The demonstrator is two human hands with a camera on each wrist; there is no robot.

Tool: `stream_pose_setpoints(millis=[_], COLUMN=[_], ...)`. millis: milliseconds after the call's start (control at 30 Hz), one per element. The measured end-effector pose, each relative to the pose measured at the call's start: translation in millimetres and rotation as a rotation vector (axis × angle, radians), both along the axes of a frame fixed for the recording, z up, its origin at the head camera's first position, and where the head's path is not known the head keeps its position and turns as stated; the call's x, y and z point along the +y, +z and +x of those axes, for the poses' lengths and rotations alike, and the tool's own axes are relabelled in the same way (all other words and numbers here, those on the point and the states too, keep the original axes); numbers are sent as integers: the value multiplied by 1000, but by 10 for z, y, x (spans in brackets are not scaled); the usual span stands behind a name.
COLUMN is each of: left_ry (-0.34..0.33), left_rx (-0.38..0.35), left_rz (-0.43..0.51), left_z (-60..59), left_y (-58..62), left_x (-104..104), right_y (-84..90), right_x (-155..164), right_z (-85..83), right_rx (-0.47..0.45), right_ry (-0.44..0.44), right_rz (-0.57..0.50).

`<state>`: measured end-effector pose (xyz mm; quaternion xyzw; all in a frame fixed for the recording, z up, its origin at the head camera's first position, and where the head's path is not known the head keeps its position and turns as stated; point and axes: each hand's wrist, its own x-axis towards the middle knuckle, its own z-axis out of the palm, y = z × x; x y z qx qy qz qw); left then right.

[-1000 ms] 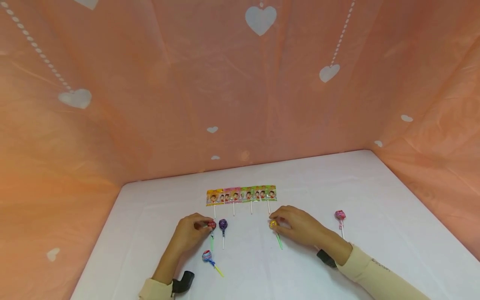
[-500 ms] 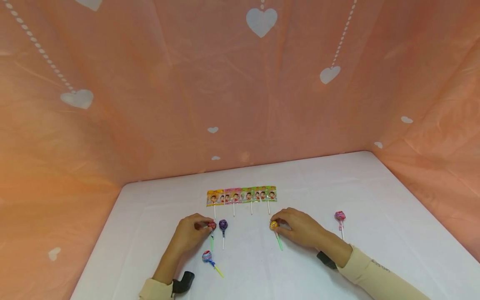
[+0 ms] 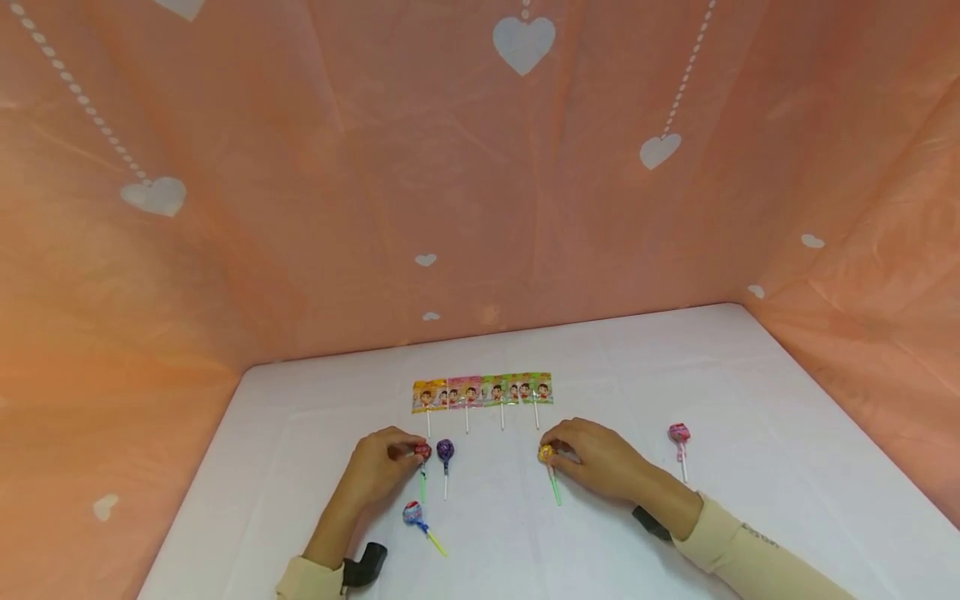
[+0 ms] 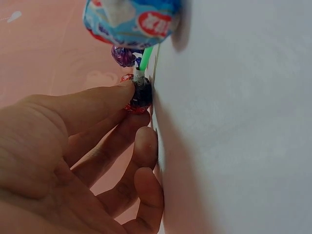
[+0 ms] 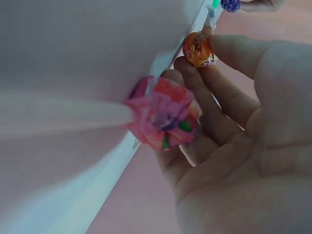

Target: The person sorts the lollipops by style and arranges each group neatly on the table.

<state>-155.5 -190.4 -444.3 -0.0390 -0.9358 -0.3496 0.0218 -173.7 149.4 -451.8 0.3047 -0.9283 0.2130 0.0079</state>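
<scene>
Basically, the red lollipop [image 3: 423, 452] is pinched by the left hand [image 3: 379, 467], the yellow lollipop [image 3: 545, 453] by the right hand [image 3: 596, 455], probably so neither rolls.

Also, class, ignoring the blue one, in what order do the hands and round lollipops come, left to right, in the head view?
Left hand, red lollipop, purple lollipop, yellow lollipop, right hand, pink lollipop.
</scene>
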Motion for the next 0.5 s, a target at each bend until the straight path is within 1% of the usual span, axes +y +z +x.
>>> stream_pose_setpoints(millis=[133,333,500], left_ry=[-6,-6,-1], left_rx=[-19,-18,-25], left_rz=[-1,-3,2], left_z=[-3,0,-7], left_y=[6,8,-4], left_x=[-10,-12,-6], right_y=[6,-16,-19], right_x=[-8,-29,-84], right_z=[8,6,1], right_rx=[15,59,86], right_ry=[4,20,25], right_rz=[-8,-37,-28])
